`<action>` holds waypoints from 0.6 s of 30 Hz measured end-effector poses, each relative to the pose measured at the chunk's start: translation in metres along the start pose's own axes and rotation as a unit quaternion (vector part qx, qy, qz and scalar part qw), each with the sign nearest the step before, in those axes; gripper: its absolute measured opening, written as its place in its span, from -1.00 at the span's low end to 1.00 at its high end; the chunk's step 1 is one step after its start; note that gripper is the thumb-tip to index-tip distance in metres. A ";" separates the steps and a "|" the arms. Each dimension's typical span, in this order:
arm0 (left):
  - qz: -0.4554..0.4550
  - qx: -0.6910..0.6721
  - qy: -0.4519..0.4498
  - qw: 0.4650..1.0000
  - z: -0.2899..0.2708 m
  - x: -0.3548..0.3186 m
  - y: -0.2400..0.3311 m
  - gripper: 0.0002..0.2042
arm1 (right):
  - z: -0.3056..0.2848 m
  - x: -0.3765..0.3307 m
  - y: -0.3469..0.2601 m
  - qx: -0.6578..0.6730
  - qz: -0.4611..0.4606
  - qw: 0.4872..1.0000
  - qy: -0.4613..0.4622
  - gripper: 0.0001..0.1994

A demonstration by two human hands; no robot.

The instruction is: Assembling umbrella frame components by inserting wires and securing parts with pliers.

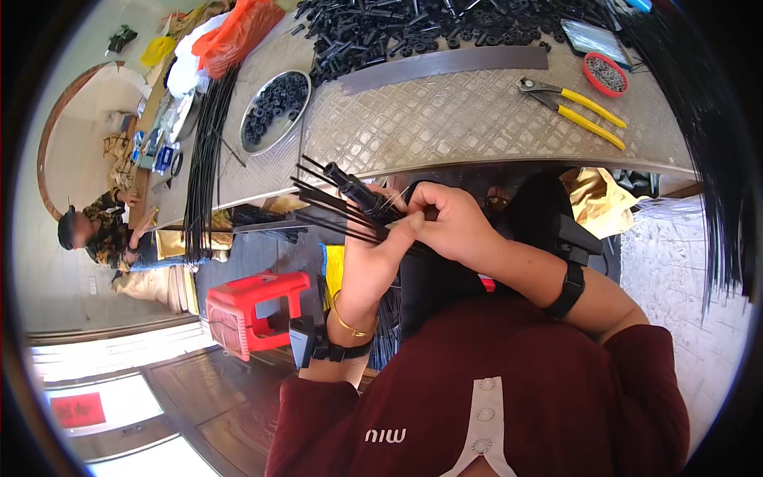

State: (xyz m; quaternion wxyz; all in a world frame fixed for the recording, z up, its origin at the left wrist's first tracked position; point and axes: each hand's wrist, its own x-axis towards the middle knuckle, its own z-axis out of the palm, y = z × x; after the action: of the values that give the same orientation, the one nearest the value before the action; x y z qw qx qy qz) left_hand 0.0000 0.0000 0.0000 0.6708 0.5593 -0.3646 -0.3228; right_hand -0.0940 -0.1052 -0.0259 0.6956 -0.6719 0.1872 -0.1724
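Observation:
My left hand (370, 256) grips a black plastic hub (354, 189) with several thin black rods (322, 208) fanning out to the left. My right hand (447, 222) is closed beside it, pinching the rods' ends where they enter the hub, its thumb and fingers touching my left fingers. Both hands hover just in front of the table's near edge (413, 163), over my lap. A gold bangle and a black wrist strap sit on my left wrist, another black strap on my right.
On the table are yellow-handled pliers (576, 107), a long grey metal strip (445, 65), a metal bowl of black rings (276, 107), a heap of black parts (421, 28), a red dish (606, 73) and a long rod bundle (205, 151). A red stool (253, 310) stands left; another person (103, 230) sits far left.

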 end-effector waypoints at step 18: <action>-0.023 -0.029 0.027 0.999 0.002 0.002 0.015 -0.83 | -0.012 0.004 0.019 0.103 0.016 0.993 -0.061 -0.72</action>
State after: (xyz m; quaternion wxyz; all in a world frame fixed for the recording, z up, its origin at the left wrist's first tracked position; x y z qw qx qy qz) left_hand -0.0006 -0.0006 0.0156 0.6885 0.5565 -0.3238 -0.3339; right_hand -0.0964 -0.1165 -0.0449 0.7735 -0.6031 0.1366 -0.1387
